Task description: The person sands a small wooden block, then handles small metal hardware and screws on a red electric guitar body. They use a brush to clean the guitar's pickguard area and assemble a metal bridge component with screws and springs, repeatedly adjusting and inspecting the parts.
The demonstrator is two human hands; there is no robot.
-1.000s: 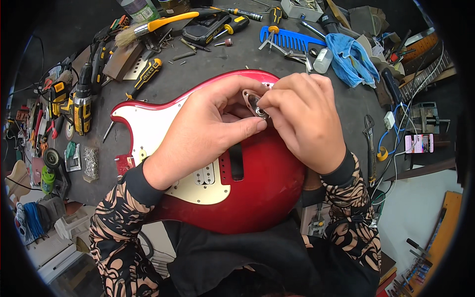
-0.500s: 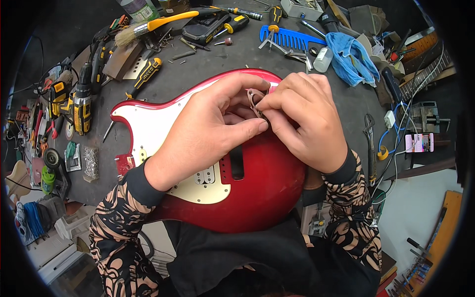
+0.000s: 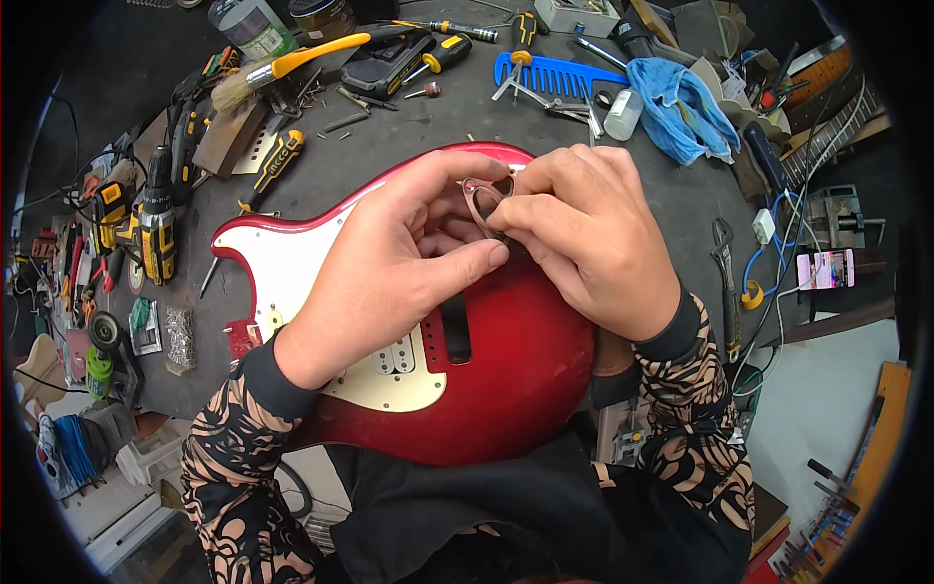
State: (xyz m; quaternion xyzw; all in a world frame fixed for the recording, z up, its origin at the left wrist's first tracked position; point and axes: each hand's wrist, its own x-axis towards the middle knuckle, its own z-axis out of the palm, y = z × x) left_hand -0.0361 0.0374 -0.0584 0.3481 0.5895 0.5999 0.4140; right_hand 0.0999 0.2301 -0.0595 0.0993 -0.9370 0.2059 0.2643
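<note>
A red electric guitar body point(image 3: 530, 341) with a cream pickguard point(image 3: 365, 389) lies across the bench edge, toward me. Over its upper right part, both hands meet at a small oval metal jack plate point(image 3: 473, 200), tilted so its rim and a small screw hole show. My left hand point(image 3: 389, 234) holds it with curled fingers and a bent thumb. The fingertips of my right hand point(image 3: 598, 229) pinch at its inner side; what lies between them is hidden. Below the hands, a dark rectangular slot point(image 3: 454, 331) opens in the body beside a row of small holes.
Beyond the guitar lie a yellow-handled brush point(image 3: 316, 56), a blue comb point(image 3: 555, 76), screwdrivers point(image 3: 277, 165) and a blue cloth point(image 3: 686, 112). A cordless drill point(image 3: 156, 224) stands at left. An adjustable wrench point(image 3: 725, 282), cables point(image 3: 778, 273) and a lit phone point(image 3: 826, 270) are at right.
Both hands and the jack plate have shifted slightly left in view, and the plate has turned so more of its oval rim shows. The bench scene has shifted slightly with the head.
</note>
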